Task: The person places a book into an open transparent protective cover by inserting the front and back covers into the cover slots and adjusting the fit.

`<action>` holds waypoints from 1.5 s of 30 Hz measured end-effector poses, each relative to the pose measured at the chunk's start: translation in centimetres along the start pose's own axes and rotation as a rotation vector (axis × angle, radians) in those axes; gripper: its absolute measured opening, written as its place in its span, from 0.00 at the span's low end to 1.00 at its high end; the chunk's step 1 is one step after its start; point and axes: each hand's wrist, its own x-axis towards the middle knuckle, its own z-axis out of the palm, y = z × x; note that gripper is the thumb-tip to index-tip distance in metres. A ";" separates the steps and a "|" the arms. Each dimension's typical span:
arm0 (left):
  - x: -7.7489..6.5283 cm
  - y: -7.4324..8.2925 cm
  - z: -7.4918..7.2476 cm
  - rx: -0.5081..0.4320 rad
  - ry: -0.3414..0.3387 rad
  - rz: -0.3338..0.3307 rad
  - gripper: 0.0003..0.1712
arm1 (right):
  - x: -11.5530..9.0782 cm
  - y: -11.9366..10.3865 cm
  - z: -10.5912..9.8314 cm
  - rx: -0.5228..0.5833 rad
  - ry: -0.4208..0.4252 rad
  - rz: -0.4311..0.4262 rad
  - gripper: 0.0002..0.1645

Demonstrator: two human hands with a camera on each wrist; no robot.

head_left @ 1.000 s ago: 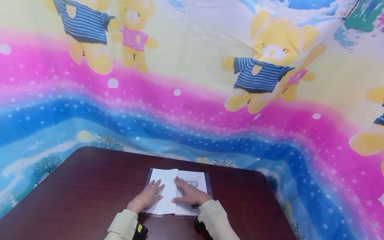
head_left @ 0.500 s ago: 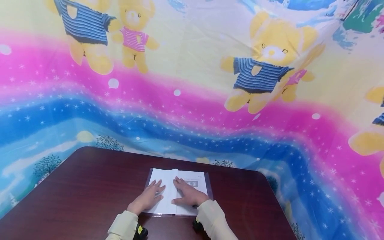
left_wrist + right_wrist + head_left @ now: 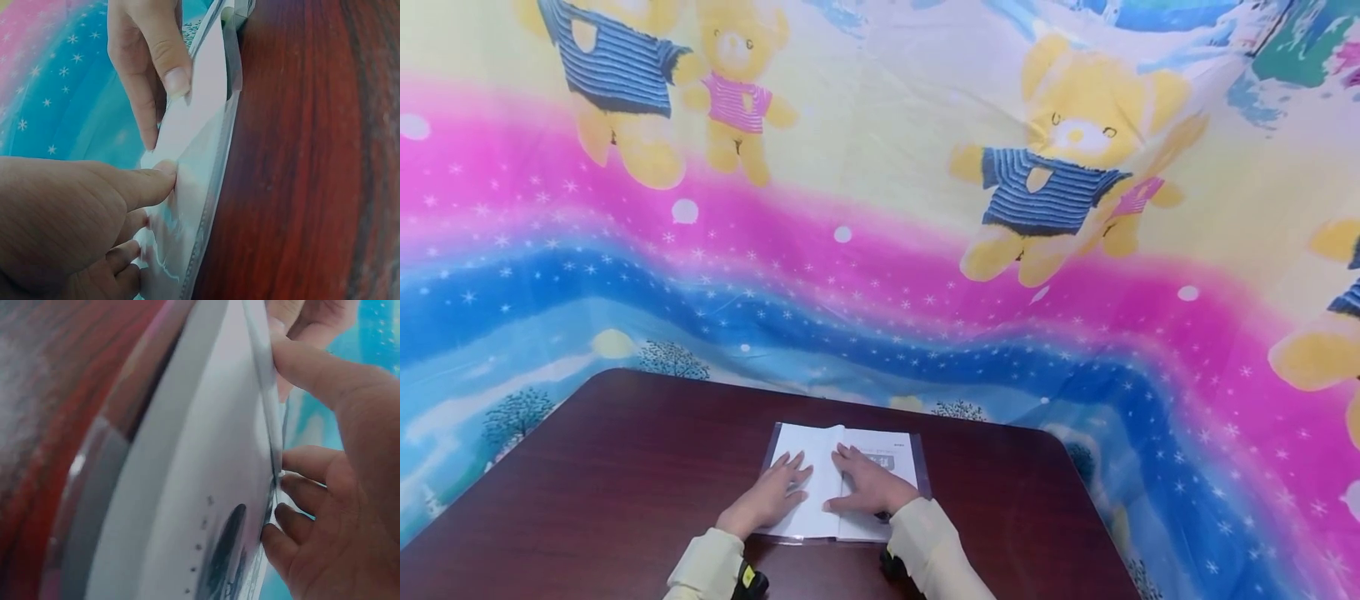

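Observation:
An open book [image 3: 820, 521] in a clear plastic cover lies on the dark wooden table. Its left page is blank white; the right page bears a grey printed box and small text. My left hand [image 3: 769, 493] rests spread on the left page, thumb and fingertips touching the paper. On the right page, by the centre fold, lies my right hand [image 3: 874, 485], its fingers extended and its thumb reaching toward the fold. In the right wrist view, dark printing shows on the page [image 3: 219, 462] beside the right hand [image 3: 337, 506].
The reddish-brown table [image 3: 647, 467] has rounded far corners. Behind it hangs a curtain [image 3: 880, 275] printed with bears and snowflakes. Each wrist carries a black camera, with one [image 3: 751, 580] under the left sleeve [image 3: 707, 562].
My right hand has slid very slightly left toward the fold, its thumb now crossing a little further over the left page. The left hand stays almost where it was.

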 end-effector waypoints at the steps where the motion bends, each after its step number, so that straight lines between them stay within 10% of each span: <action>1: 0.0 0.0 0.0 0.002 -0.002 0.001 0.24 | 0.0 0.0 0.1 0.000 0.005 0.002 0.54; 28: 0.4 -0.1 0.2 0.001 -0.006 -0.011 0.24 | 0.9 -0.4 0.7 -0.013 0.027 -0.020 0.53; 35: 0.6 0.3 0.0 -0.016 -0.014 -0.014 0.25 | 0.6 1.3 0.0 0.156 0.133 -0.022 0.38; 41: 0.6 0.4 -0.2 -0.052 -0.008 -0.027 0.25 | -0.6 3.0 -1.5 0.163 0.322 0.233 0.20; 45: 0.6 0.2 -0.3 -0.050 -0.003 -0.033 0.25 | -1.6 3.3 -2.1 0.169 0.351 0.449 0.32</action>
